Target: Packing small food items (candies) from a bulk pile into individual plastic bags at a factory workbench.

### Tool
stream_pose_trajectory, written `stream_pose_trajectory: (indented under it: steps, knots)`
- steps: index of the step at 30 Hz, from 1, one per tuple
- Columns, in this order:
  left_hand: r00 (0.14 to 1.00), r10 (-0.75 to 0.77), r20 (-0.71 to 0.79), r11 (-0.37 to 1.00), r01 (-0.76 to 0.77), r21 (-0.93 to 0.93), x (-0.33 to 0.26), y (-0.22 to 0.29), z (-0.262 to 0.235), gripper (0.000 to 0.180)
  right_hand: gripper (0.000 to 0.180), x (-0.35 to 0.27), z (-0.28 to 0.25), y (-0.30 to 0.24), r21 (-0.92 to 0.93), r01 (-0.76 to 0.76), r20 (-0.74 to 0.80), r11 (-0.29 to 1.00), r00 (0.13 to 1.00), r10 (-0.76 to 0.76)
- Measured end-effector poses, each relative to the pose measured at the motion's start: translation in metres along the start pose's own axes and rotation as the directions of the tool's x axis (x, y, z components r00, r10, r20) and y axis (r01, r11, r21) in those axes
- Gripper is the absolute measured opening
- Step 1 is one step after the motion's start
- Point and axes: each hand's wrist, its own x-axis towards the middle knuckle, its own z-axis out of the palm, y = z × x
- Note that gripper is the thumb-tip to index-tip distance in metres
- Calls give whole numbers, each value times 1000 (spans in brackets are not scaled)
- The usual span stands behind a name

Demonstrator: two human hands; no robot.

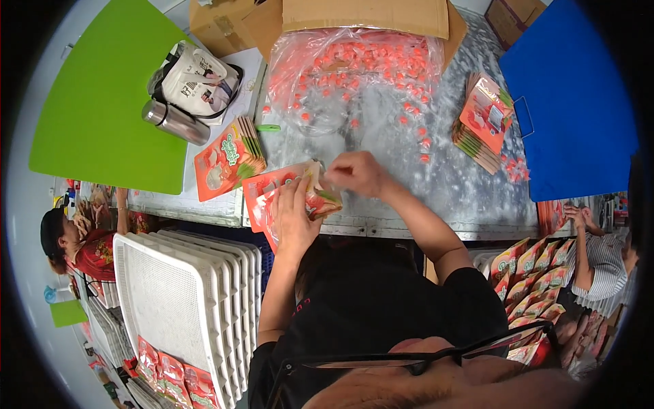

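Note:
At the front edge of the metal table, my left hand (293, 215) holds a red stand-up pouch (320, 201), fingers laid over it and thumb along its near side. More red pouches (257, 194) lie fanned under that hand. Just right of the pouch's upper corner is my right hand (357, 174), its fingers curled closed. Whatever it may hold is hidden by the fingers. Small red caps (403, 120) are scattered on the table beyond my hands, in front of a clear plastic bag (300, 82) full of them.
A cardboard box (368, 15) stands behind the bag. Pouch stacks lie left (228, 160) and right (487, 123). A steel flask (176, 123) and white bag (197, 80) sit back left. Green (109, 102) and blue (572, 102) panels flank the table. White trays (163, 266) stand lower left; people work both sides.

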Motion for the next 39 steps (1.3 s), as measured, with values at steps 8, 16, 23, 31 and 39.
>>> stream_pose_trajectory:
  steps: [8,16,23,31,39]
  knots:
    - [999,-42,8,995,43,-85,0,18,18,88,18,-3,23,-30,-90,56,-135,994,989,-68]
    - [941,-339,-4,761,272,-589,3,23,21,74,24,5,-3,-37,-63,348,-175,935,919,-354]
    - [917,-397,-41,763,305,-570,-9,12,18,63,40,28,-91,134,-851,-301,-425,431,876,-228]
    - [912,-410,-8,728,322,-606,-18,3,26,80,48,-10,-55,163,-875,-280,-303,395,953,5]
    - [903,-425,56,702,369,-609,-17,5,17,81,68,-63,-64,76,-867,-353,-373,351,928,11]
